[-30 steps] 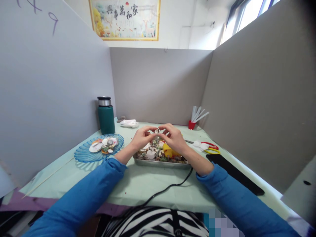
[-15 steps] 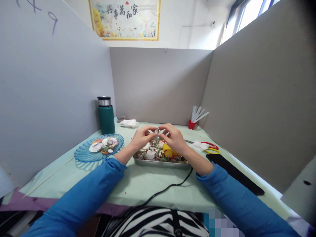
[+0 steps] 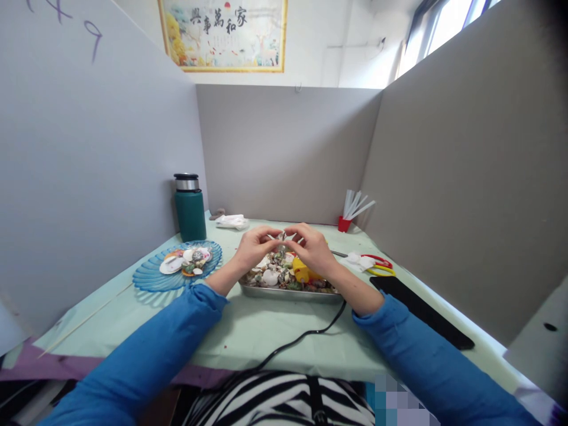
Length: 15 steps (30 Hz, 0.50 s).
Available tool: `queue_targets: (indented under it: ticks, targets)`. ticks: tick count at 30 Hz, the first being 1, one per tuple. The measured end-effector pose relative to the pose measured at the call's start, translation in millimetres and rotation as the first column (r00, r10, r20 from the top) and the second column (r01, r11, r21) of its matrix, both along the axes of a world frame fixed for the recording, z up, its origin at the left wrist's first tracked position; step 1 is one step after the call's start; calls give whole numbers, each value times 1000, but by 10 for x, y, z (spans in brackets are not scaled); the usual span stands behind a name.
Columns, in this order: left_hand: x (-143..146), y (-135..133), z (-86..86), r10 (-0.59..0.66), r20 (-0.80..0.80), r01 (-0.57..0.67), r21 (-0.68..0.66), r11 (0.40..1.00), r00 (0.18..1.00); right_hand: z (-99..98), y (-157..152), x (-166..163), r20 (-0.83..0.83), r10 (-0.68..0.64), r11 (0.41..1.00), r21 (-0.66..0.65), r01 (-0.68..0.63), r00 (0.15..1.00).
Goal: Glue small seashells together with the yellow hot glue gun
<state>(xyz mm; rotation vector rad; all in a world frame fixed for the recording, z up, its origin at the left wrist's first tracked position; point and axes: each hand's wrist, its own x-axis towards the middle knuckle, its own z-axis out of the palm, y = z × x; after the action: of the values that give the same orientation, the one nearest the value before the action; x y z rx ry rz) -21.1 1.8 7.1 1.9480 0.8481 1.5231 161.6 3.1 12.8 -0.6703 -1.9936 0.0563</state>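
Left hand (image 3: 255, 249) and right hand (image 3: 314, 248) meet fingertip to fingertip, both pinching a small pale piece (image 3: 283, 237) that we cannot identify, held over the shell-filled metal tray (image 3: 288, 293). On the far wall, the framed print (image 3: 224, 35) reads 興事萬和家.

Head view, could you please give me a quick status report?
Left hand and right hand pinch small pale piece together. Held above shell tray. Nothing blocking.

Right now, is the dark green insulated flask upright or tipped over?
Upright: the dark green insulated flask stands on its base, black lid uppermost.
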Motion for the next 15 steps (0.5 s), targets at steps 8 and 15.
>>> queue_targets:
  ticks: [8, 15]
  targets:
    - [-8, -45, 47, 29, -67, -25, 60, 998, 997, -16, 33, 26, 52, 3, 999, 38, -5, 999]
    - [-24, -35, 49, -20, -64, 22, 31, 999, 998, -1, 30, 34, 48, 6, 999, 35, -8, 999]
